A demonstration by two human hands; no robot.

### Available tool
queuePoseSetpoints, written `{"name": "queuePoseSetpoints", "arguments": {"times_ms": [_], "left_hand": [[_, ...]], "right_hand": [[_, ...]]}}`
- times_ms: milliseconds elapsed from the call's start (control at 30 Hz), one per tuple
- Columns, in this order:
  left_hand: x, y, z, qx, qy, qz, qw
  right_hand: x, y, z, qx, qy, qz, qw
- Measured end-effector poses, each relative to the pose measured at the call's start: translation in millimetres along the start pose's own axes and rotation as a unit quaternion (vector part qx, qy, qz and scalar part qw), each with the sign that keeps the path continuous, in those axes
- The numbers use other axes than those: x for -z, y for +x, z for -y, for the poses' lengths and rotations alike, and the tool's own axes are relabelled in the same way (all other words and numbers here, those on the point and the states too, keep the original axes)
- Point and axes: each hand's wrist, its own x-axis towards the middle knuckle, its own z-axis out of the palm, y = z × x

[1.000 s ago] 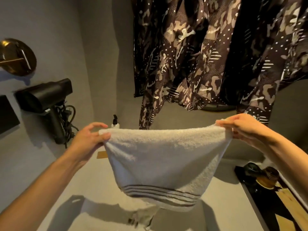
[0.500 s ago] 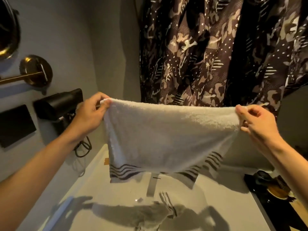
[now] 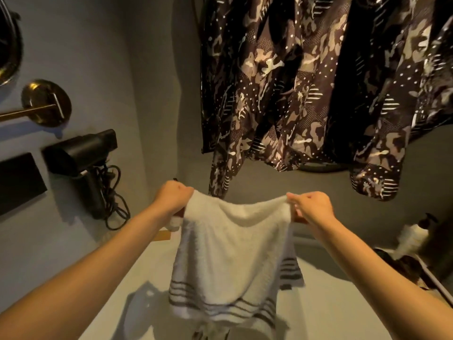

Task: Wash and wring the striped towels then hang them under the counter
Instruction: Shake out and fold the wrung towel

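Left hand [image 3: 171, 200]: gripping the upper left corner of the towel [image 3: 232, 246], fingers curled shut around the bunched cloth, knuckles facing the camera.
Right hand [image 3: 312, 207]: pinching the upper right corner of the towel, fingers [image 3: 293, 198] closed tight on the edge, wrist bending down toward the near right.
Towel: hanging between the two hands in mid-air above the pale table [image 3: 326, 312], its top edge sagging a little between the grips; the cloth is folded over itself, so dark stripes are showing on the near layer low down and on a second layer peeking out at the right.
Towel position: center of the scene, in front of the far wall, lower end blurring toward the near edge.
Hair dryer [image 3: 81, 155]: sitting in a wall holder at the left, black cord looping below it.
Brass fitting [image 3: 45, 103]: round plate with a bar, mounted on the left wall above the hair dryer.
Patterned cloth [image 3: 306, 82]: hanging from above at the far right, dark with pale camouflage patches and dots.
Pump bottle [image 3: 425, 223]: standing at the far right edge, partly blurred.
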Motion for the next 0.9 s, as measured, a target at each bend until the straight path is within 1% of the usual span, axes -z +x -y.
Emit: {"name": "queuePoseSetpoints", "arguments": {"times_ms": [67, 167, 200, 233, 267, 300, 333, 367, 400, 433, 467, 500, 567, 600, 633, 667, 700, 733, 767, 800, 833, 867, 900], "left_hand": [[-13, -18, -28, -0.049, -0.08, 0.03, 0.995], [-34, -47, -59, -0.124, -0.148, 0.077, 0.978], [-40, -55, -63, -0.134, -0.178, 0.103, 0.969], [-44, -60, -66, -0.136, -0.217, 0.135, 0.957], [-48, -64, -65, -0.133, -0.257, 0.163, 0.943], [-51, -65, -60, -0.138, -0.283, 0.173, 0.933], [-53, -63, -54, -0.14, -0.295, 0.162, 0.931], [-52, -60, -46, -0.128, -0.302, 0.139, 0.934], [-50, -55, -41, -0.103, -0.31, 0.108, 0.939], [-47, -52, -38, -0.079, -0.314, 0.078, 0.943], [-43, -48, -36, -0.064, -0.317, 0.06, 0.945], [-40, -46, -36, -0.059, -0.322, 0.059, 0.943], [-30, -47, -46, -0.067, -0.341, 0.106, 0.932], [-26, -48, -54, -0.079, -0.343, 0.141, 0.926], [-22, -49, -63, -0.095, -0.334, 0.175, 0.921], [-17, -50, -71, -0.11, -0.322, 0.209, 0.917], [-11, -52, -80, -0.121, -0.317, 0.241, 0.909], [-6, -53, -85, -0.131, -0.322, 0.269, 0.898], [-1, -54, -89, -0.139, -0.33, 0.291, 0.887], [6, -55, -91, -0.145, -0.33, 0.302, 0.882], [12, -55, -92, -0.154, -0.325, 0.302, 0.883], [19, -56, -91, -0.163, -0.317, 0.294, 0.887], [27, -56, -89, -0.173, -0.311, 0.278, 0.892]], "right_hand": [[-22, -27, 26, 0.092, 0.017, 0.021, 0.995], [-49, -70, 54, 0.245, 0.02, 0.045, 0.968], [-54, -80, 58, 0.288, 0.013, 0.048, 0.956], [-57, -87, 62, 0.312, 0.013, 0.057, 0.948], [-58, -91, 65, 0.302, 0.035, 0.086, 0.949], [-57, -92, 68, 0.264, 0.077, 0.139, 0.952], [-54, -90, 69, 0.213, 0.124, 0.209, 0.946], [-48, -87, 69, 0.166, 0.171, 0.283, 0.929], [-39, -82, 69, 0.138, 0.208, 0.342, 0.906], [-28, -77, 68, 0.13, 0.222, 0.371, 0.892], [-18, -69, 65, 0.142, 0.219, 0.356, 0.897], [-11, -62, 59, 0.162, 0.206, 0.304, 0.916], [-8, -46, 39, 0.181, 0.139, 0.155, 0.961], [-13, -42, 27, 0.182, 0.077, 0.113, 0.974], [-21, -44, 16, 0.168, 0.013, 0.122, 0.978], [-31, -49, 4, 0.138, -0.018, 0.162, 0.977], [-39, -52, -9, 0.088, -0.002, 0.22, 0.972], [-46, -54, -22, 0.02, 0.058, 0.281, 0.958], [-52, -58, -31, -0.043, 0.112, 0.336, 0.934], [-57, -63, -35, -0.075, 0.16, 0.377, 0.909], [-59, -68, -34, -0.074, 0.187, 0.394, 0.897], [-59, -69, -33, -0.052, 0.204, 0.376, 0.902], [-55, -72, -27, -0.012, 0.189, 0.335, 0.923]]}}
